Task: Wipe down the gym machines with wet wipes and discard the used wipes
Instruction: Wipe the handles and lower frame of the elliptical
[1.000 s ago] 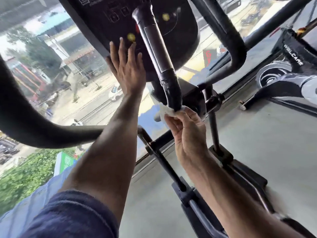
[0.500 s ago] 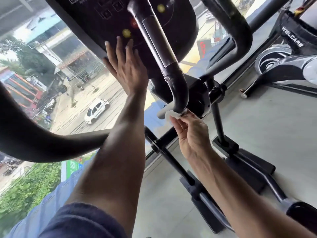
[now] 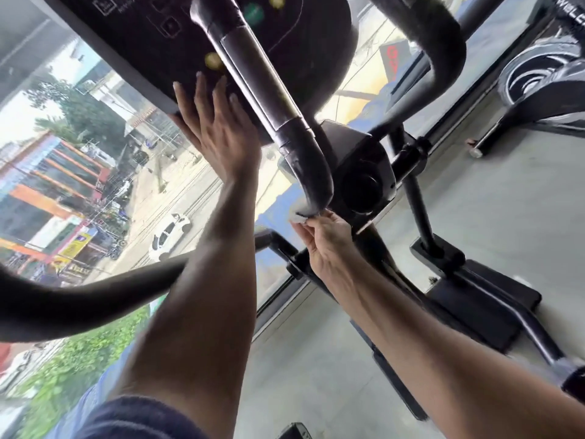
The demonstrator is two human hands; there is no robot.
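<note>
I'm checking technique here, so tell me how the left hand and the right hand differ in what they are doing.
The left hand lies flat with straight fingers against the console; the right hand has its fingers curled, pinching a white wipe. The left hand is higher, on the console's lower edge; the right hand is lower, at the bottom end of the handlebar. The left holds nothing. Both are bare and reach forward to the same machine.
</note>
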